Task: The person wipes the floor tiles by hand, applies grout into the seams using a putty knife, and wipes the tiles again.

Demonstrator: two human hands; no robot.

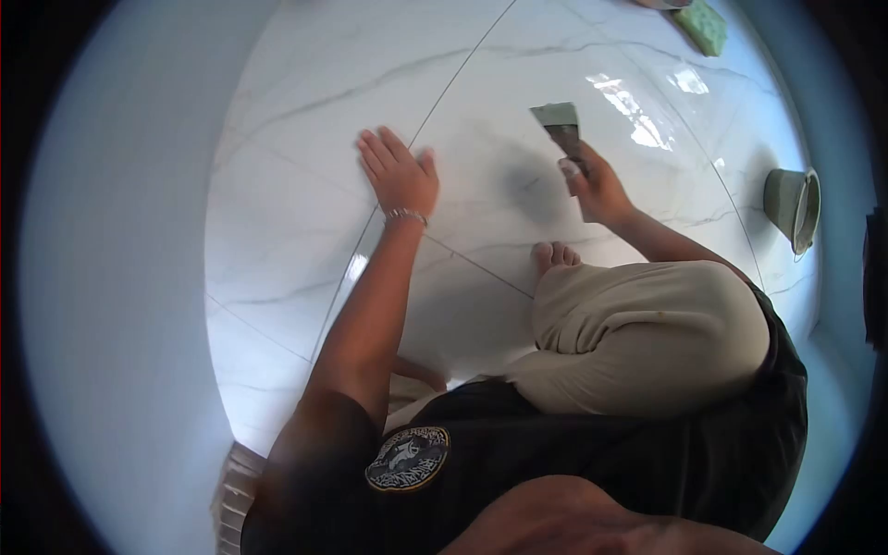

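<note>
I am crouched low on a shiny white stone tile floor (305,240). My left hand (400,176) lies flat on the floor with the fingers spread and nothing in it, right on a thin grey line between two tiles (462,74). A silver chain bracelet (405,215) sits on that wrist. My right hand (599,190) is closed tight around the dark handle of a flat metal scraper (560,125). The scraper's wide blade points away from me, over the middle of the floor and a little toward the far side. I cannot tell if the blade edge touches the tile. My bare foot (553,254) is just beside that hand, and my bent knee in tan trousers (647,324) is close to my body. A round grey-green bucket (794,205) stands by the right edge of the floor, well apart from the scraper. A green sponge (703,26) lies near the far right corner. I think the scraping is partway through. The tiles around the blade look clean and glossy, with no lumps or smears that I can see. A dull dark patch just left of the blade may be only shadow. I cannot tell how much floor is left, since only this part shows.
</note>
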